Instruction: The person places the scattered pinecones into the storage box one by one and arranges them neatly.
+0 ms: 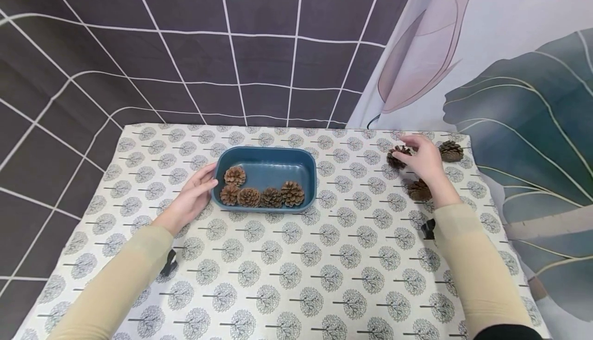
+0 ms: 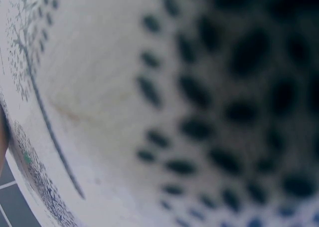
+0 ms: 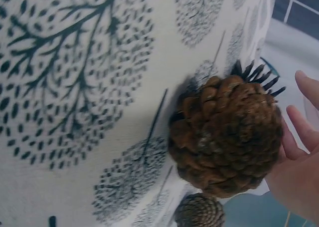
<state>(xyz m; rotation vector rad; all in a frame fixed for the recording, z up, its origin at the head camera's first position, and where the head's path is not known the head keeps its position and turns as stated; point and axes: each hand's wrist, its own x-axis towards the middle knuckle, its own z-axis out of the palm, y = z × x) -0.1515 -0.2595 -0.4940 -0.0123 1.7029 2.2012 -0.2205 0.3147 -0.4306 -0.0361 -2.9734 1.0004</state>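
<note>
A blue rectangular dish (image 1: 266,154) with rounded corners stands toward the back of the cloth, with several pinecones (image 1: 249,197) along its near and left sides. My left hand (image 1: 194,194) touches its left wall with extended fingers, the thumb at the rim. At the right, my right hand (image 1: 422,159) reaches over a dark pinecone (image 1: 394,160), its thumb and fingers apart. In the right wrist view, a brown pinecone (image 3: 227,137) fills the foreground and hides most of the dark one; my fingers are spread beside it.
Another pinecone (image 1: 451,151) lies right of my right hand, near the cloth's far right corner. The tree-print cloth (image 1: 296,278) covers the table. Behind hang a dark grid-patterned curtain (image 1: 259,56) and a leaf-patterned curtain (image 1: 500,20). The left wrist view shows mostly blurred cloth.
</note>
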